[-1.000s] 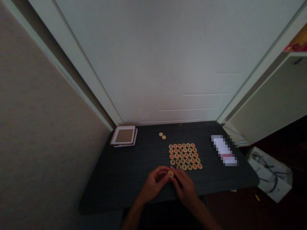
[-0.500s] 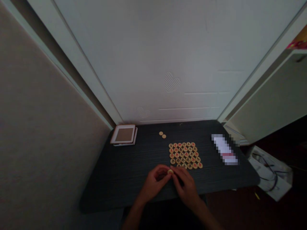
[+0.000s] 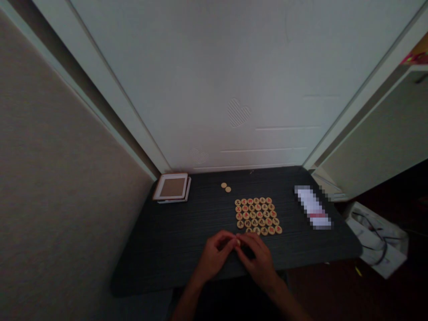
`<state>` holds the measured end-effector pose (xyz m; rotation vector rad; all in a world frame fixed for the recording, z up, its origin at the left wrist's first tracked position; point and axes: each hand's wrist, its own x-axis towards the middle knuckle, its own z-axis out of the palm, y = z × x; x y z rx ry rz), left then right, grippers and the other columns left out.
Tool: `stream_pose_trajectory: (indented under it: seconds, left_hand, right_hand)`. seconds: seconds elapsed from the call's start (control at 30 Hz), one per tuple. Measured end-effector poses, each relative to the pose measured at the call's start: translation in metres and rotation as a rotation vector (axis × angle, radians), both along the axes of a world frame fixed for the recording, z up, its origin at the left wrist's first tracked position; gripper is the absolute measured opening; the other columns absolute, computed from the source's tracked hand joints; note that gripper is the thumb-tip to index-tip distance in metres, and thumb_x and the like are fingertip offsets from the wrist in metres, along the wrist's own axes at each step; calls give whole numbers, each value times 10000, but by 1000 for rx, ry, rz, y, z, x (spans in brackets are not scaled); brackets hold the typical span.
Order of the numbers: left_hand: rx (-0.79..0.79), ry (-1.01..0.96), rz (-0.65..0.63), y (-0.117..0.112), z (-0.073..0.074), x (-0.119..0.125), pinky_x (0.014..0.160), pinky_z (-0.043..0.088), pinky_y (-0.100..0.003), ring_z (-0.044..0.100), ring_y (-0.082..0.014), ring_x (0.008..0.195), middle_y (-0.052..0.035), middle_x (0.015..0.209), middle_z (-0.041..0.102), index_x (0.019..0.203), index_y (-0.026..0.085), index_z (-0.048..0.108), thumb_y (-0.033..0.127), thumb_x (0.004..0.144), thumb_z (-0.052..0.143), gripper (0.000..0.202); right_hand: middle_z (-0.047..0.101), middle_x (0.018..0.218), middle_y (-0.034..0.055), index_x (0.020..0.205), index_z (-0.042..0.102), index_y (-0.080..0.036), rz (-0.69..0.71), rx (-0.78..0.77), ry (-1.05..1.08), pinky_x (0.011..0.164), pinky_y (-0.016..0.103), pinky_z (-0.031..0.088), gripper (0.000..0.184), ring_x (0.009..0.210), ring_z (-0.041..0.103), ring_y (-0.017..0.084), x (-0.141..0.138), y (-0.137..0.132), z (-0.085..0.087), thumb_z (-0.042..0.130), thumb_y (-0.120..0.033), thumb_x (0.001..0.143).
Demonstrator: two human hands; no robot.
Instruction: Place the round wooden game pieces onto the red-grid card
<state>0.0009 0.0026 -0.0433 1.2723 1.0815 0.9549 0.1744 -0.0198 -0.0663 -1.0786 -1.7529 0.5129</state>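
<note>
Between the fingertips of both hands is a small round Chinese chess piece (image 3: 238,242), mostly covered by the fingers. My left hand (image 3: 217,253) pinches it from the left, and my right hand (image 3: 257,255) from the right. Just beyond the fingers, rows of Chinese chess pieces (image 3: 260,215) with red and black characters lie face up in a grid. My right fingers are close to the grid's front row. Farther back lie two plain-faced pieces (image 3: 224,185), side by side.
The dark tabletop (image 3: 174,240) has rounded corners and meets a white panel (image 3: 207,89) at the back. Stacked frames (image 3: 172,186) lie at the back left. A blurred pale object (image 3: 312,207) is on the right. A white box (image 3: 377,240) with cables stands below the table's right side.
The piece between my fingertips has turned, so less of its face shows. Both hands stay in nearly the same place. The view has shifted slightly.
</note>
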Motion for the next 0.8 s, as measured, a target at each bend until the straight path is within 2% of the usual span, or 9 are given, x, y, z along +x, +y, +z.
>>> stream_pose_trajectory:
  seconds: [0.3, 0.6, 0.8]
  left_hand:
    - [110, 1, -57, 0, -2, -1, 877, 544, -309, 703, -211, 932, -69, 976, 756, 872, 184, 746, 309, 847, 740, 128]
    - [46, -40, 3, -1, 7, -1, 829, 549, -279, 689, -185, 865, -48, 908, 732, 852, 172, 699, 326, 846, 733, 157]
    - [12, -19, 3, -2, 2, -3, 827, 552, -274, 701, -184, 864, -42, 906, 753, 901, 178, 715, 341, 861, 724, 168]
  right_hand:
    - [703, 1050, 85, 1184, 687, -239, -38, -2, -21, 865, 356, 604, 248, 965, 693, 215, 2, -1, -2, 647, -233, 939]
    - [713, 980, 73, 1112, 718, -240, -35, 4, -2, 834, 335, 608, 176, 903, 700, 204, 0, -3, 0, 608, -262, 976]
    - [704, 1005, 78, 1153, 695, -237, -12, -19, 6, 851, 346, 599, 205, 928, 689, 204, 2, -3, 0, 569, -223, 992]
